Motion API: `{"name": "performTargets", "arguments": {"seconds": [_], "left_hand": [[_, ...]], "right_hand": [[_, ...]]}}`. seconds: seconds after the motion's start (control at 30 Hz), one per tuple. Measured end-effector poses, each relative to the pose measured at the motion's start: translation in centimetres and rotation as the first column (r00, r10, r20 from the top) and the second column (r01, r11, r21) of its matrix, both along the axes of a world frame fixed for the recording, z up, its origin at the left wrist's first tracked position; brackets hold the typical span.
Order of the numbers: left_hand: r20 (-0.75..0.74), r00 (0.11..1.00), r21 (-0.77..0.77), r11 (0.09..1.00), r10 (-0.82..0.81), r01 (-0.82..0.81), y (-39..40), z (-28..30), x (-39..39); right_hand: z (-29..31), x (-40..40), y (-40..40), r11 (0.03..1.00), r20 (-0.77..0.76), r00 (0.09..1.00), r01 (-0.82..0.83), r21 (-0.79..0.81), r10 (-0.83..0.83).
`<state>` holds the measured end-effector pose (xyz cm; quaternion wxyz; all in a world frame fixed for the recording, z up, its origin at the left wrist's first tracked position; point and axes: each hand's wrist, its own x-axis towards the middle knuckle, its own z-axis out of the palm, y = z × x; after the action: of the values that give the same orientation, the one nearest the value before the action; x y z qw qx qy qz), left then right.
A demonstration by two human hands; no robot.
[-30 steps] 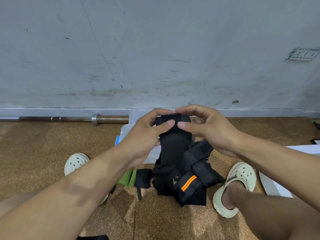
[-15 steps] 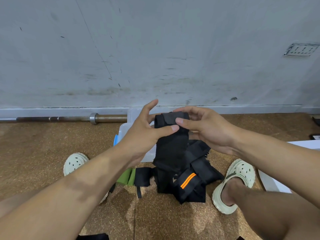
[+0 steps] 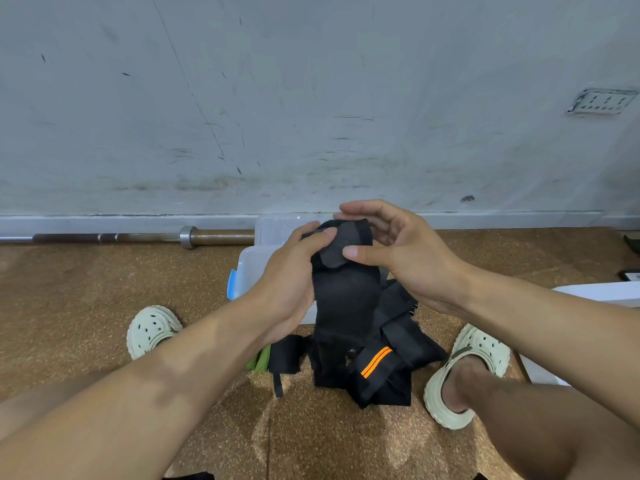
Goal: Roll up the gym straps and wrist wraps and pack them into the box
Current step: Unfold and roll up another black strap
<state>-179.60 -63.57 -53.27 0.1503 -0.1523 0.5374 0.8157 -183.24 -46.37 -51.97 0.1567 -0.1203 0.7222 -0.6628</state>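
A black wrist wrap (image 3: 344, 299) hangs in front of me, its top end rolled into a small coil. My left hand (image 3: 289, 271) grips the coil from the left with thumb and fingers. My right hand (image 3: 394, 251) curls over the coil, its thumb pressing the front and its fingers arched above. The loose tail drops to a pile of black straps (image 3: 377, 372) on the floor, one with two orange stripes. A clear plastic box (image 3: 258, 261) with a blue latch stands behind my hands, mostly hidden.
A green band (image 3: 259, 360) and a short black strap (image 3: 285, 355) lie left of the pile. My feet in pale clogs (image 3: 152, 329) (image 3: 467, 368) flank it. A barbell (image 3: 138, 236) lies along the wall. A white lid (image 3: 588, 296) sits at right.
The coil at the top of the wrap has grown and been turned further. My right fingers have lifted off and arched over it, and my left fingers closed back on it.
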Motion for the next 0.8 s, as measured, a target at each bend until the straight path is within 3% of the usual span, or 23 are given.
{"name": "performTargets", "arguments": {"seconds": [0.07, 0.2, 0.37, 0.6, 0.8], "left_hand": [[0.006, 0.998, -0.003, 0.998, 0.055, -0.055, 0.0, 0.2, 0.0], [-0.028, 0.993, -0.094, 0.989, 0.112, -0.115, -0.1, 0.7, 0.0], [-0.03, 0.991, -0.16, 0.978, 0.128, -0.131, -0.4, 0.7, -0.1], [-0.034, 0.994, -0.219, 0.97, 0.104, -0.109, -0.4, 0.6, 0.1], [-0.073, 0.997, -0.241, 0.97, -0.016, -0.002, -0.8, 0.5, -0.3]], "right_hand": [[-0.1, 0.3, -0.5, 0.999, 0.0, 1.0, -0.004, 0.037, 0.004], [-0.3, 0.4, -1.3, 1.0, 0.222, 0.975, 0.011, -0.004, -0.01], [-0.4, 0.2, -1.3, 0.995, 0.209, 0.978, -0.029, 0.092, 0.01], [-0.3, 0.0, -0.8, 0.991, 0.168, 0.984, -0.081, 0.11, 0.061], [0.1, -0.7, 0.4, 0.986, 0.131, 0.986, -0.114, 0.119, 0.098]]}}
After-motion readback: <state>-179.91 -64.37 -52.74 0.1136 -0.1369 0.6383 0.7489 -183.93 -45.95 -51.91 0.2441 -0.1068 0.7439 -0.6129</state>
